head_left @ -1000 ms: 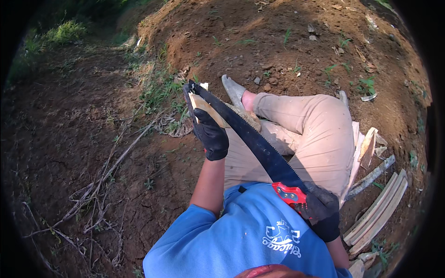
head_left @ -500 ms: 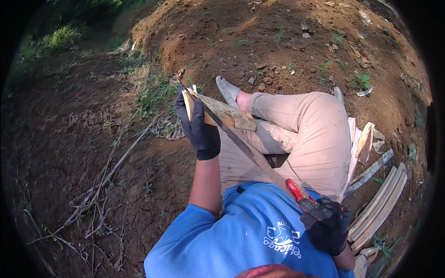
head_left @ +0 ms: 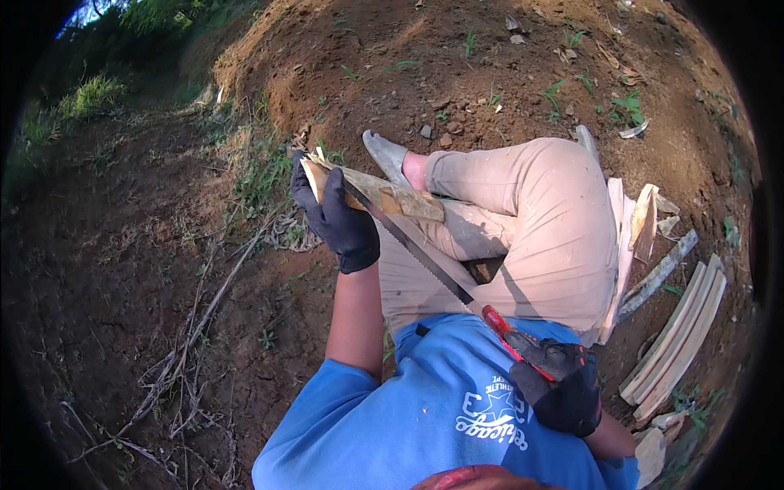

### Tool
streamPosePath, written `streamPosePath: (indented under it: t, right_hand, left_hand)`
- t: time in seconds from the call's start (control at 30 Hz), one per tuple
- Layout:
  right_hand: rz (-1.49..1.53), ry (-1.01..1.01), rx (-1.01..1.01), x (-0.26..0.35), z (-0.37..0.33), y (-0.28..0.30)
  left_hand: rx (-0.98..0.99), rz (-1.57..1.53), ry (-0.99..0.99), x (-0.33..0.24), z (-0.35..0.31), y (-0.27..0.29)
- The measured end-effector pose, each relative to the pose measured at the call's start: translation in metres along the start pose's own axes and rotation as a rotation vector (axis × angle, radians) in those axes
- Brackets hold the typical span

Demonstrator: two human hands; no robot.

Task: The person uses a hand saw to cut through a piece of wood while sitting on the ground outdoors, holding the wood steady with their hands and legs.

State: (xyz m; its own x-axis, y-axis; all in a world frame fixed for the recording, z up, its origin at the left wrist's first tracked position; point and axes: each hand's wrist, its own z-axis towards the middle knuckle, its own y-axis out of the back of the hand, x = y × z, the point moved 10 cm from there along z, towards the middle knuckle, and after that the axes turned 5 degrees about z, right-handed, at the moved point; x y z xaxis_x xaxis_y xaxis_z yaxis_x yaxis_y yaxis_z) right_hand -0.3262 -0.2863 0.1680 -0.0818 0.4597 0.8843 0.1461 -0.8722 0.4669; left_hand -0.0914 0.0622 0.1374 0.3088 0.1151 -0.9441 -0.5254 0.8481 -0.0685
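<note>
My left hand [head_left: 341, 224], in a black glove, is closed around the near end of a split piece of wood [head_left: 400, 198] with rough bark on its upper side. The wood lies slanted over my lower leg, its pale cut face turned toward my palm. In my right hand [head_left: 563, 388], also gloved, is the red handle of a handsaw, held low by my right hip. The toothed saw blade [head_left: 425, 263] runs diagonally up across my lap, and its far end meets the wood beside my left thumb. The contact point is partly hidden by that thumb.
I sit on brown soil with legs folded. At my right lie split wood pieces [head_left: 645, 220], a grey stick [head_left: 658, 276] and several pale curved strips [head_left: 678, 335]. Dry twigs [head_left: 175, 359] are spread at the left, and a dirt bank [head_left: 392, 49] rises ahead.
The saw has slid slightly forward and left toward the wood, my right hand moving with it. My left hand keeps its hold on the wood. The whole view has shifted a little.
</note>
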Motion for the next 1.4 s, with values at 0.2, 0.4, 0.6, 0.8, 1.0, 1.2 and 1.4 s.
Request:
streamPosePath:
  t: [0.2,0.4,0.6,0.8,1.0,1.2,1.4]
  right_hand:
    - [-0.170,0.224,-0.075,-0.009,-0.011,0.007]
    - [-0.368,0.304,0.013,-0.003,0.007,0.014]
    - [-0.085,0.067,-0.135,-0.038,0.000,0.074]
    - [-0.047,-0.025,-0.074,-0.050,-0.003,0.160]
    - [-0.084,-0.151,0.111,-0.057,-0.016,0.131]
    - [-0.155,0.027,0.117,-0.058,-0.025,0.078]
    - [-0.423,-0.065,0.001,-0.093,-0.010,0.056]
  left_hand:
    - [0.088,0.184,-0.219,-0.033,0.007,-0.026]
    - [0.272,-0.424,-0.055,-0.011,0.008,-0.009]
    - [0.043,-0.162,-0.042,-0.052,-0.036,0.001]
    - [0.123,-0.003,-0.094,-0.061,-0.106,-0.015]
    - [0.201,0.460,-0.001,-0.026,-0.104,0.002]
    - [0.793,0.453,-0.298,-0.065,-0.097,-0.025]
    - [0.740,0.649,-0.402,-0.095,-0.088,-0.003]
